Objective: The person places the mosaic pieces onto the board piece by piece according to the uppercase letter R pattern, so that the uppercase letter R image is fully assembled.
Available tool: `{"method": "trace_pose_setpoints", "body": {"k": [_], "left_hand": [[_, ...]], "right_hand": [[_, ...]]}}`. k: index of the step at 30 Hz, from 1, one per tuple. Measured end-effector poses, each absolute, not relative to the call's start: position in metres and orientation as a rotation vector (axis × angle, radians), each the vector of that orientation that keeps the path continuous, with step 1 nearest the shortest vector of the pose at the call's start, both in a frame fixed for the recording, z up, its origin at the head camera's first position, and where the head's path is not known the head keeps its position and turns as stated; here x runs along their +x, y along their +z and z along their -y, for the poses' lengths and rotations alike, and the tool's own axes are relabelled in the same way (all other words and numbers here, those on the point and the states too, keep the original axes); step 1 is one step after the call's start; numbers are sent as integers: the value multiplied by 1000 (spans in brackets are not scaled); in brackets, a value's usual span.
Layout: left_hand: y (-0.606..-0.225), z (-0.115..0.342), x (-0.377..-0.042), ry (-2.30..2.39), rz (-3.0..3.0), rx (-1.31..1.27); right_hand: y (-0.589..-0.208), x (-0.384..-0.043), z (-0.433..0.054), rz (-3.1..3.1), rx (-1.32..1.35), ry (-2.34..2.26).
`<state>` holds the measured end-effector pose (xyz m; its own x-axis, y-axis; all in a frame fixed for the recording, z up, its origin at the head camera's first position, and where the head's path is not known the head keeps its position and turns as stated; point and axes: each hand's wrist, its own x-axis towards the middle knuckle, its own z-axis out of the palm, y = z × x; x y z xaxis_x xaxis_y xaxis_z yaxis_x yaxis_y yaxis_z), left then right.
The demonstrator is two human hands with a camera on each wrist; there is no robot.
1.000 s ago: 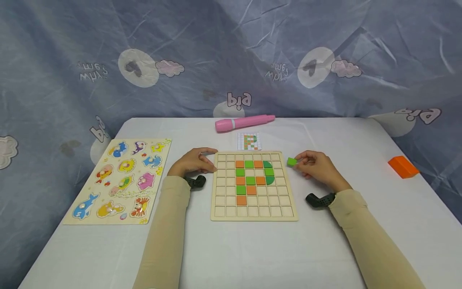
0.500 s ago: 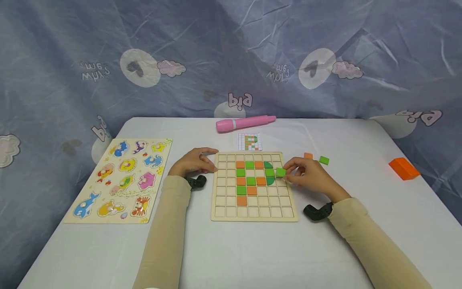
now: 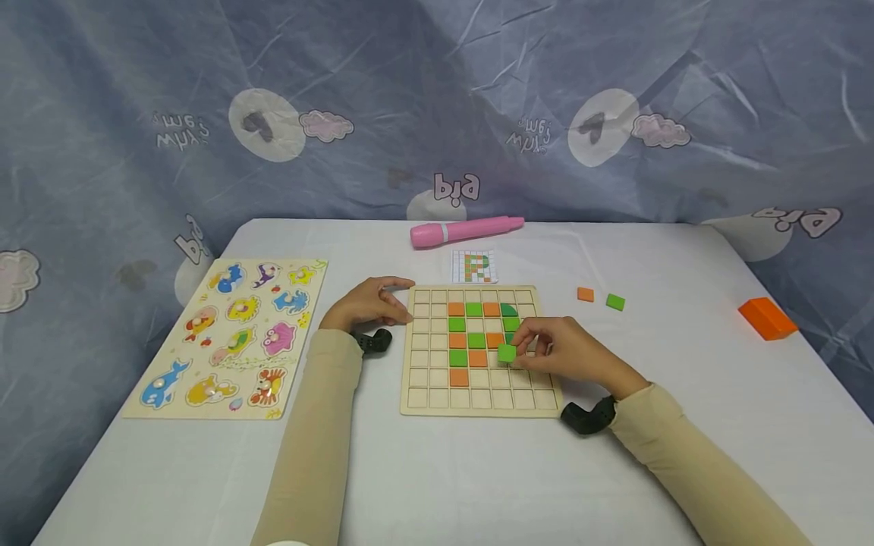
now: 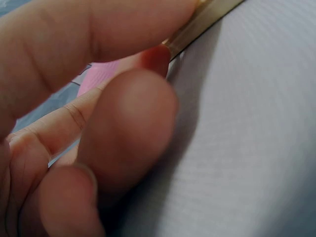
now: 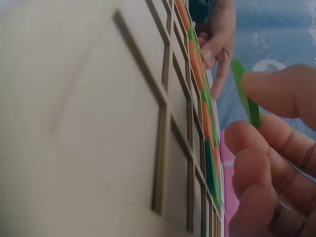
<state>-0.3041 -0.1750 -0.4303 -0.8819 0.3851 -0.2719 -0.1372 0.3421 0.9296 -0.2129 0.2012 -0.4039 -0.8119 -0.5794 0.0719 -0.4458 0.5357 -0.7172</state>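
A green square tile (image 3: 507,353) is pinched between the thumb and fingers of my right hand (image 3: 567,353). In the right wrist view the tile (image 5: 253,112) is held edge-on, apart from the gridded board (image 5: 180,98). That wooden board (image 3: 437,398) bears orange, light green and dark green pieces in its cells. The held tile is over its right half, below a dark green piece that the fingers partly hide. My left hand (image 3: 365,305) touches the board's upper left edge, fingers extended. A fingertip (image 4: 177,24) meets that edge in the left wrist view.
A small pattern card (image 3: 473,267) lies behind the board, with a pink marker-shaped thing (image 3: 466,231) beyond it. Two loose tiles, orange (image 3: 585,294) and green (image 3: 615,302), lie to the right. An orange block (image 3: 768,318) sits far right; a sea-animal puzzle (image 3: 225,318) lies left.
My right hand has carried the green tile left and nearer, from beside the board to over it. The two loose tiles have come into sight behind it. The left hand stays put.
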Motion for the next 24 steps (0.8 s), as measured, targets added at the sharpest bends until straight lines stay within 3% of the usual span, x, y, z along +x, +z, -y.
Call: {"method": "trace_pose_setpoints", "body": {"k": [24], "left_hand": [[-427, 174, -302, 1530, -2203, 202]], "right_hand": [[-407, -195, -160, -2382, -1021, -1091]]}}
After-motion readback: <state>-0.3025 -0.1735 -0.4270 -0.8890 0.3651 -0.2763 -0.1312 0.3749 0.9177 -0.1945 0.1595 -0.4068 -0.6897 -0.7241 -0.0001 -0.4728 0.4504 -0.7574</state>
